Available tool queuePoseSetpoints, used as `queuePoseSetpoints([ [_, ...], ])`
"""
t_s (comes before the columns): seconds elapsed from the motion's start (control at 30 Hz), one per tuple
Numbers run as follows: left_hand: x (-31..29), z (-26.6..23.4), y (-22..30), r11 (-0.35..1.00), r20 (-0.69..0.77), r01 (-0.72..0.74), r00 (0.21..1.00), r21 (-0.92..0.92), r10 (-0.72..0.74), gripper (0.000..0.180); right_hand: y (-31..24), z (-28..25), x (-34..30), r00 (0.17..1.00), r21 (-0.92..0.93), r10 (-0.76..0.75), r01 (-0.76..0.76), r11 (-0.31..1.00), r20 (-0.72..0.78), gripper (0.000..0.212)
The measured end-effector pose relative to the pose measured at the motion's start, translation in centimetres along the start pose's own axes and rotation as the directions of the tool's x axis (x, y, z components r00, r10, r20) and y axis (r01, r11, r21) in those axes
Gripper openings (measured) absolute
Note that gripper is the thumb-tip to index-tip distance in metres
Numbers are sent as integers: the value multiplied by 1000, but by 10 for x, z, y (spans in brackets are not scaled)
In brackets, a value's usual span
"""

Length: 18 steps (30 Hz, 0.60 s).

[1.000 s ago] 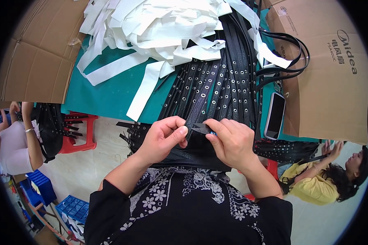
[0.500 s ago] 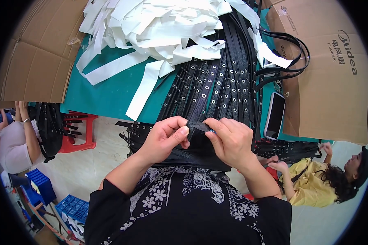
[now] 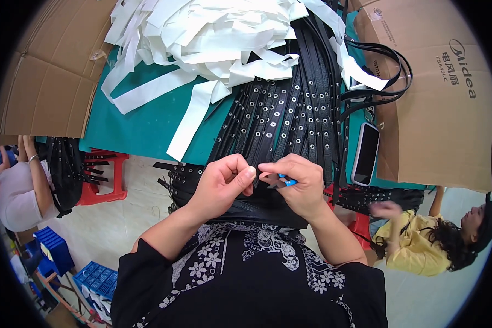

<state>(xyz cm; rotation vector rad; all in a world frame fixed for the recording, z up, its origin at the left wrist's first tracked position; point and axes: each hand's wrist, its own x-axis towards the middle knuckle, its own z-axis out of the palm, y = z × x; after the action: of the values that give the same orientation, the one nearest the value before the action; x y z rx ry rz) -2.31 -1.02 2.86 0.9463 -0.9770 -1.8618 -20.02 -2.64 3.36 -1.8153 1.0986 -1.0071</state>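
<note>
In front of my body my two hands meet at the near edge of the table. My left hand pinches the end of a black strap between thumb and forefinger; most of that end is hidden by the fingers. My right hand is curled around a small blue-handled tool, with its thumb and forefinger close to the left fingertips. The tool's exact kind cannot be made out. Black leather-like straps with metal eyelets run from the table toward my hands. More black material lies across my lap.
White fabric strips are heaped on the green table. A phone and looped black straps lie at right, beside a cardboard box. Another carton stands left. Co-workers sit on both sides; a red stool is at left.
The wide black flap stretched between my hands is no longer spread out. My right hand has turned, bringing the blue tool into view. The co-worker at right has moved their hands.
</note>
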Motion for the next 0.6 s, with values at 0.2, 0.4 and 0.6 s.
queuePoseSetpoints([
  [0.2,5,-2,-2,1000,-26,4,1000,2,-4,17,5,5,7,960,-248,-280,264,932,-30,15],
  [0.4,11,-2,-4,998,-55,57,997,-15,-58,20,-24,11,-3,866,-149,-437,479,865,243,21],
  [0.6,4,-12,-1,960,-44,100,992,-261,-115,23,-8,-26,1,998,-347,-45,29,937,-38,29],
])
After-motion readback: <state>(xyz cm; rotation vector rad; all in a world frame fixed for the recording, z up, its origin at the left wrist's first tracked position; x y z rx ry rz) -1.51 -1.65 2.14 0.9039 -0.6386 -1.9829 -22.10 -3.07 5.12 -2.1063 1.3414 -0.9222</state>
